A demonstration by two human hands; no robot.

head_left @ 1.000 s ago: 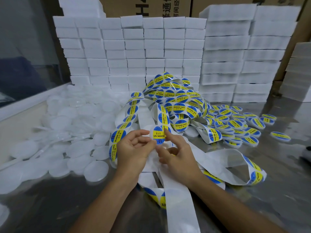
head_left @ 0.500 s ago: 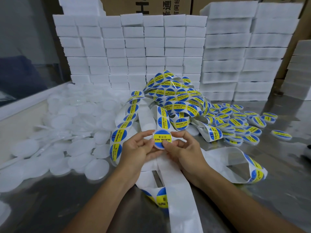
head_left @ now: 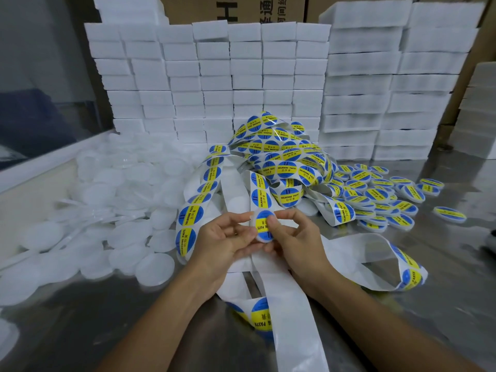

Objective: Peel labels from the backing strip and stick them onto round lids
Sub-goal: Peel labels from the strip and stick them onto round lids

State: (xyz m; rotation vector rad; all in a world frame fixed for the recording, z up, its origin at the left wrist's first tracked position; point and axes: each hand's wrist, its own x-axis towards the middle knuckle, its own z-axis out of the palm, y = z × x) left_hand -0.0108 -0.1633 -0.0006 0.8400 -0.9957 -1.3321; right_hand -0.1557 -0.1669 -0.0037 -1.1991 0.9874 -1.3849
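Observation:
A round white lid [head_left: 262, 227] with a blue and yellow label on its face is held between both hands at centre. My left hand [head_left: 228, 238] grips its left rim with thumb and fingertips. My right hand [head_left: 292, 237] holds its right side, and the thumb presses on the label. A white backing strip [head_left: 290, 312] with more round labels loops over the steel table and piles up behind the hands. Bare white lids [head_left: 112, 210] lie heaped on the left. Labelled lids [head_left: 381, 194] lie scattered on the right.
Stacks of white foam blocks [head_left: 241, 76] wall off the back of the table, with brown cartons [head_left: 233, 6] behind them. A white ledge [head_left: 40, 162] runs along the left edge. Bare steel table [head_left: 456, 264] shows at the right and front.
The lid has turned in my fingers, so the label's yellow band now runs upright. My right thumb has come over onto the label face. Both hands stay at the same spot.

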